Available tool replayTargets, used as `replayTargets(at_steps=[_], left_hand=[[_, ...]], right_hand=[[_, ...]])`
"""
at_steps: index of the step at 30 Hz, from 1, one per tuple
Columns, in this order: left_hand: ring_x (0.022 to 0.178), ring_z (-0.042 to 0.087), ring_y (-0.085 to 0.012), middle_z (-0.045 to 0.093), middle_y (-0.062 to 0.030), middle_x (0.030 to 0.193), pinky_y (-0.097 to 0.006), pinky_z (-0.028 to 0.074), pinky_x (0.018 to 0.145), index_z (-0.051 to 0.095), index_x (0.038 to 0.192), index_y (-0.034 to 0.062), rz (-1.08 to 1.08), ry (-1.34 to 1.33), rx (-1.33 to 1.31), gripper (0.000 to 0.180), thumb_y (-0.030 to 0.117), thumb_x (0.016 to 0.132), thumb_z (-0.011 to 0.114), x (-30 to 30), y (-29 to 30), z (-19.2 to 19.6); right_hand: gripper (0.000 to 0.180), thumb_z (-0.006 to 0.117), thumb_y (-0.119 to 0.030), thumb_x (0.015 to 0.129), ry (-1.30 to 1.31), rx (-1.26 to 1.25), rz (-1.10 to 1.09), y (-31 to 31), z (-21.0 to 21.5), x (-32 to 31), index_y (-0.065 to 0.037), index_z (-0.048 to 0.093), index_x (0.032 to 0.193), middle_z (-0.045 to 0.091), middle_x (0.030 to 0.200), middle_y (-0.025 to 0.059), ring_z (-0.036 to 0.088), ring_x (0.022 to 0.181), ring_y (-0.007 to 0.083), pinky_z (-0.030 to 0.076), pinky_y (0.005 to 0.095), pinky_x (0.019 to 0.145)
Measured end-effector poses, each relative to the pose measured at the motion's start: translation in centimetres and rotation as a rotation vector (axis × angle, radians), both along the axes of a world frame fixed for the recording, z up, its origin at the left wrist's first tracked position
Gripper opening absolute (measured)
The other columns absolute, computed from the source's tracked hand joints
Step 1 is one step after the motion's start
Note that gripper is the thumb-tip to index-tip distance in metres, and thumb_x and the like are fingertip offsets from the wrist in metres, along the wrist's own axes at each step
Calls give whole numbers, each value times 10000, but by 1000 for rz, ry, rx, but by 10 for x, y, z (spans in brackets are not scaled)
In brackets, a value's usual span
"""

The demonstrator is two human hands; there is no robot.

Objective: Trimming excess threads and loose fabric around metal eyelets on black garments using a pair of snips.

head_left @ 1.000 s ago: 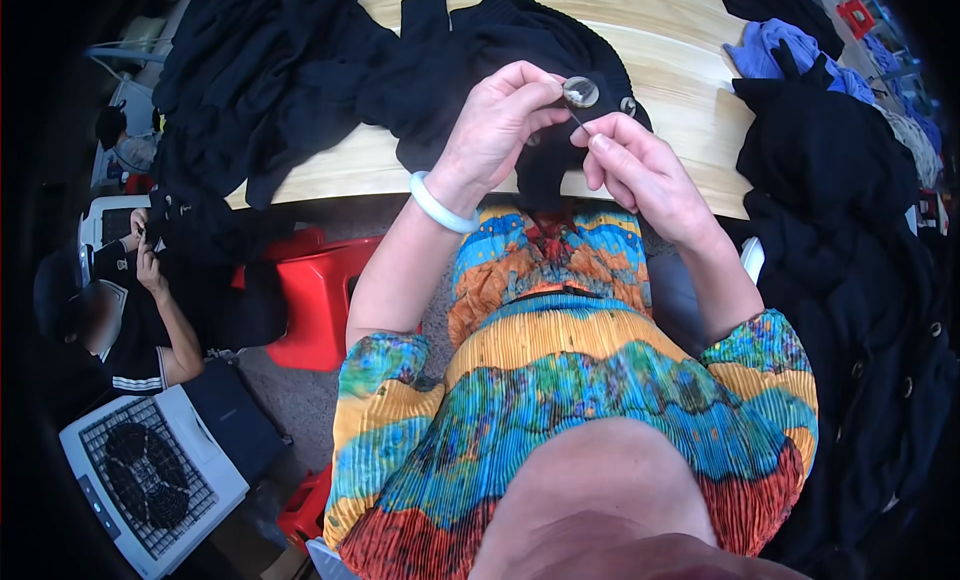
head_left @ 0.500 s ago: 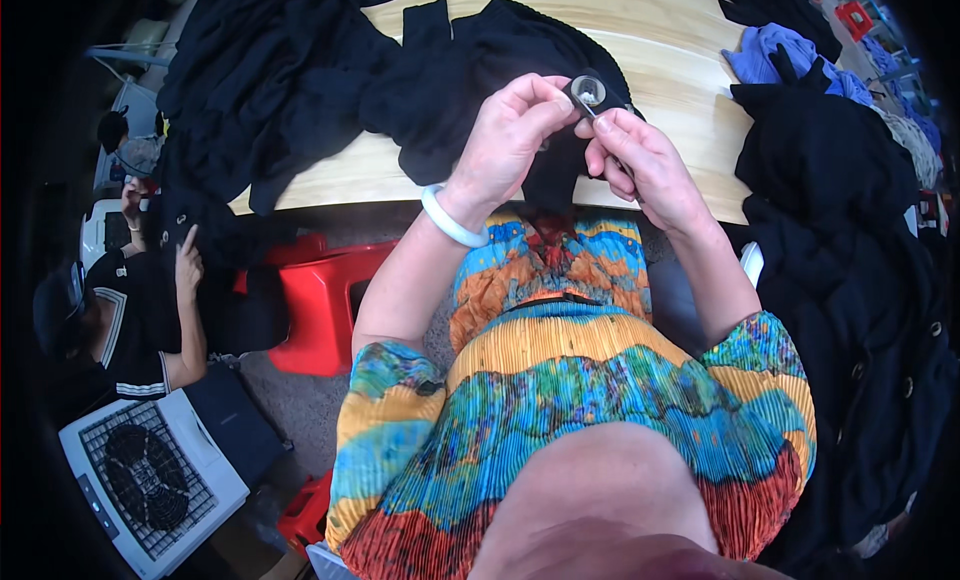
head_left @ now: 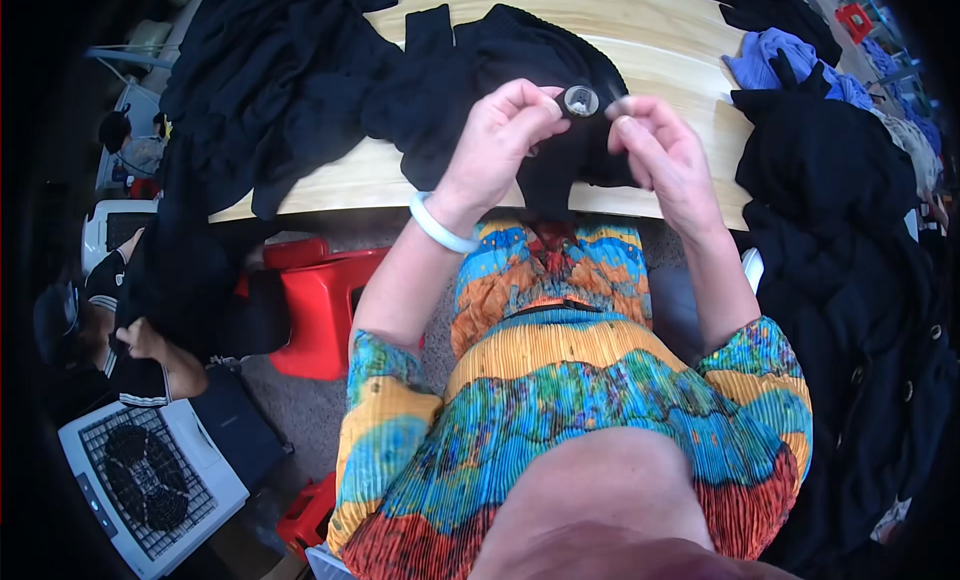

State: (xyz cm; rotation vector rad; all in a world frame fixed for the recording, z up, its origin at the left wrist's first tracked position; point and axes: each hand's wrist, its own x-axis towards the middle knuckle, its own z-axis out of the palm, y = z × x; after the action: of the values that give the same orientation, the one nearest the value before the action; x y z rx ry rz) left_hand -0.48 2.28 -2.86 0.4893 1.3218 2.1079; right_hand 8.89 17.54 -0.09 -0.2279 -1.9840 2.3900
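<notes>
Your left hand (head_left: 510, 125) pinches the round button (head_left: 581, 101) by its left edge, thumb and forefinger pressed together; whether the dark stuff under those tips is rim or cloth, you can't make out. Little of the button is held, so it could pivot or pop free if the pinch loosens or the edge is pulled sideways. Your right hand (head_left: 665, 150) sits just right of the button, apart from it, thumb and forefinger drawn near each other — but blurred, so I cannot tell whether they clamp on anything. If something fine is there, a hurried pull could drop it, snag it or jab a left fingertip, since both sets of tips work so close.

Beneath the button lies a black knit garment (head_left: 520, 50), dark enough that anything small dropped there could be lost in its folds. Left of and below the button is your pale bracelet (head_left: 441, 228), which might catch a loose thread or the knit if that wrist dips. Farther left of it is a black garment pile (head_left: 280, 90); well to its right, on the wooden table (head_left: 690, 40), lies purple cloth (head_left: 765, 60) — beside more black garments (head_left: 830, 160).
</notes>
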Motion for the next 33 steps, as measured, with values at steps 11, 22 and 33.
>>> replayTargets(at_steps=[11, 22, 33], left_hand=[[755, 605, -190, 597, -148, 833, -255, 494, 709, 497, 839, -14, 221, 81, 71, 73, 59, 841, 492, -35, -13, 13], [799, 529, -58, 581, -36, 962, -191, 437, 661, 512, 1099, 15, 79, 84, -44, 260, 94, 852, 499, 5, -14, -23], [864, 540, -103, 574, -55, 948, -240, 441, 716, 502, 1069, 30, -53, -136, 97, 225, 99, 855, 495, 7, -15, 13]], right_hand=[[402, 616, 6, 727, 244, 145, -173, 16, -12, -19, -3, 445, 1091, 528, 966, 53, 508, 889, 99, 399, 226, 820], [367, 640, -78, 733, 145, -1, -259, 33, -12, -22, -39, 464, 1052, 497, 715, -44, 313, 455, -32, 195, 144, 370], [459, 555, -34, 775, 314, 334, -84, 21, 1, -14, -5, 372, 1195, 512, 1102, 94, 431, 828, 72, 366, 190, 708]])
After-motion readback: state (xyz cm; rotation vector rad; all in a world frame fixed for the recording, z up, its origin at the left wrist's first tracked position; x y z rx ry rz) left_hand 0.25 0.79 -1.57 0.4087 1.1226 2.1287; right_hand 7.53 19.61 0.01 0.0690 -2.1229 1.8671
